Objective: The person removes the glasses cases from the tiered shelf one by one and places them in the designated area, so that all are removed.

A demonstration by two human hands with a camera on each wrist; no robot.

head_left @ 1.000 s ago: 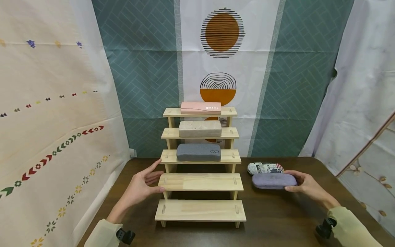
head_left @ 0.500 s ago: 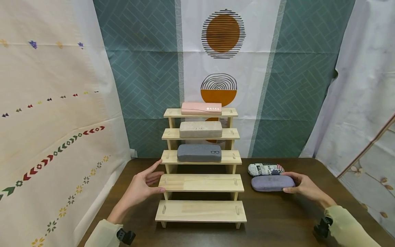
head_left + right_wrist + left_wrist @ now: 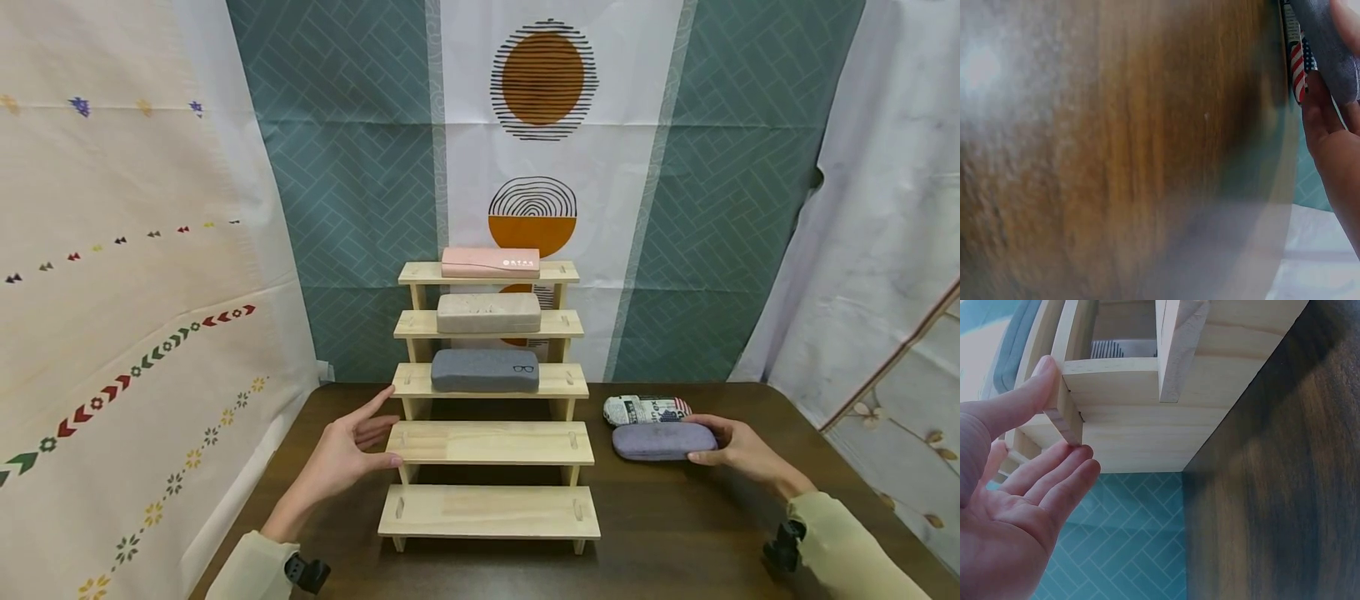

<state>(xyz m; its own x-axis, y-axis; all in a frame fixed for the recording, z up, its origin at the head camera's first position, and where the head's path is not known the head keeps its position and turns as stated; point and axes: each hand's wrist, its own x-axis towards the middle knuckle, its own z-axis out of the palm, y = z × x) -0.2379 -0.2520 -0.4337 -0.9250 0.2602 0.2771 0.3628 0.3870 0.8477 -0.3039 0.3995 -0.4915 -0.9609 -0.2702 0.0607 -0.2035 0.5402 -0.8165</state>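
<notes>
- Right hand (image 3: 742, 454): thumb in front, fingers behind; pinches the right end of the case, the gap between them no wider than the case.
- Purple case (image 3: 662, 442): long, rounded ends; located right of the stand, lying lengthwise left to right, in front of the patterned case. Whether its underside meets the table cannot be told.
- Patterned case (image 3: 647, 409): printed lettering, red-and-white stripes at its right end; directly behind the purple case, partly hidden by it.
- Left hand (image 3: 345, 454): thumb and fingers spread wide, gripping the left end of the second step from the bottom, thumb at its front edge; index fingertip at the left end of the middle step.
- Wooden stand (image 3: 487, 510): pale, five steps, upright.
- Pink case (image 3: 491, 263): white lettering; on the top step.
- Cream case (image 3: 489, 313): on the step below the pink one.
- Grey-blue case (image 3: 484, 371): glasses motif at right; on the middle step.
- Table (image 3: 675, 533): dark brown, wood-grained, beneath the stand.
- Backdrop cloth (image 3: 360, 167): teal, white central panel, orange-and-black round motifs; behind the stand.
</notes>
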